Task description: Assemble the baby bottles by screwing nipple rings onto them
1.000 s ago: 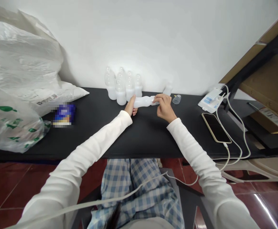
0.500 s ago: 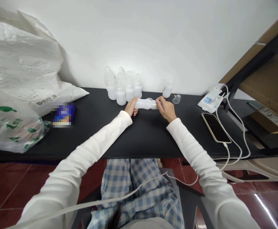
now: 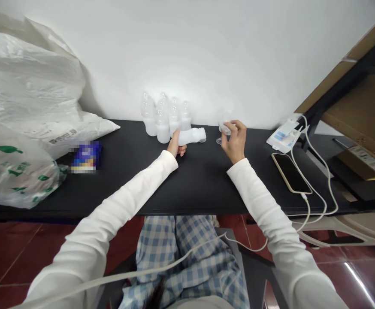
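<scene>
My left hand [image 3: 177, 145] is closed around a white bottle [image 3: 190, 136], which is tipped on its side with its neck to the right. A clear piece [image 3: 203, 140] shows by the bottle's neck. My right hand [image 3: 235, 139] is away from that bottle, its thumb and fingers curled around something translucent that I cannot make out. Just behind these fingers stands a small white bottle [image 3: 225, 118], partly covered by them. A clear round disc [image 3: 219, 140] lies beside my right thumb.
Several white bottles with clear domed caps [image 3: 162, 118] stand against the wall behind my left hand. A blue packet [image 3: 86, 156] and plastic bags [image 3: 23, 107] are at left. To the right are a phone [image 3: 291, 173] with a cable and a white power strip [image 3: 282, 135].
My right hand has left the bottle's neck and moved right, towards the small standing bottle. The bottle in my left hand has shifted slightly left. The clear cap at right is hidden now.
</scene>
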Tool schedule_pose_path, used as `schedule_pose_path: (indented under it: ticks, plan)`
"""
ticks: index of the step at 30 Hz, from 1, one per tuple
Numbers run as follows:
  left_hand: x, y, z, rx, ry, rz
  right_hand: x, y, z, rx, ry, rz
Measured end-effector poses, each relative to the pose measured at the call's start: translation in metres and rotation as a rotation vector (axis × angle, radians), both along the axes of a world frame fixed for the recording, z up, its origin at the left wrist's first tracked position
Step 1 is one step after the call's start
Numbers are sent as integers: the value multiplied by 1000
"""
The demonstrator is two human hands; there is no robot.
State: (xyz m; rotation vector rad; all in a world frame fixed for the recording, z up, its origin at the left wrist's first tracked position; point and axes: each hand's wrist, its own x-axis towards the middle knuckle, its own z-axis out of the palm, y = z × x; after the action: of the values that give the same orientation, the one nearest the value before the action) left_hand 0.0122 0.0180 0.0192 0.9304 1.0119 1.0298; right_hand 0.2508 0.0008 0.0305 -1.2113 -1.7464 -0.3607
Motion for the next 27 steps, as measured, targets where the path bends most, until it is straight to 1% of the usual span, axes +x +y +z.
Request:
schedule_pose_path:
  ticks: [2,4,6,8,10,13,15,17,19,22,27]
  plan:
    - [1,0,0,20,-19,7,1,0,1,37,57,-46]
    - [1,-1,1,48,-44,11,2,0,3,34,95,-76]
    - [0,-2,1,73,-64,12,3,0,4,-16,106,-96]
    - [-2,-3,0,103,-75,4,3,2,3,-105,73,-85]
    - [-3,-3,-2,135,-79,-7,3,3,-1,-197,-28,-36]
    - [-4,-1,-8,156,-80,-13,-1,6,-10,-294,-266,38]
    - [-4,1,-11,173,-72,-6,-3,6,-15,-323,-401,49]
    - [-2,2,-13,212,-53,4,-5,4,-17,-324,-470,43]
    - [0,2,-15,275,-25,3,-8,2,-15,-314,-462,39]
    - [1,2,-20,403,1,-25,-12,-2,-10,-309,-372,80]
    - [3,1,-27,593,82,-153,-26,-9,-7,-314,-266,172]
